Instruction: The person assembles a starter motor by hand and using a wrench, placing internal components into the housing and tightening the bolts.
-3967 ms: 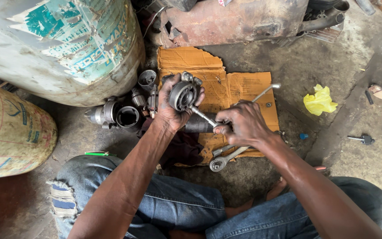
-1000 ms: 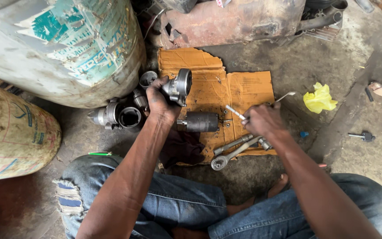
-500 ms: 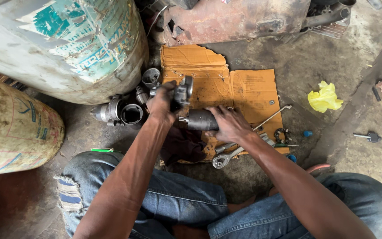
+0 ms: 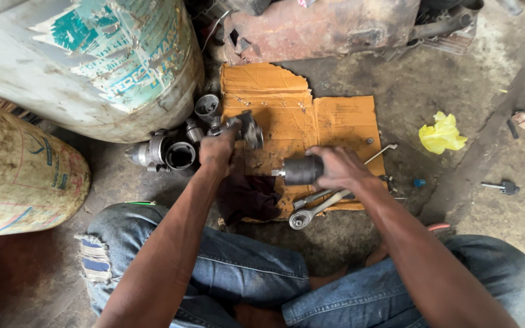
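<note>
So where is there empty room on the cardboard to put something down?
The cardboard is bare across its upper right, above the right hand. The left edge is crowded: left hand, metal housings. Wrenches fill the bottom edge.

Grey metal end housing [image 4: 247,129], round and greasy, held tilted above the left part of the cardboard sheet [image 4: 335,118], open face turned right. Dark cylindrical motor body [image 4: 302,170] lying on its side over the cardboard's lower middle, short shaft stub pointing left, right end hidden in the grip.
</note>
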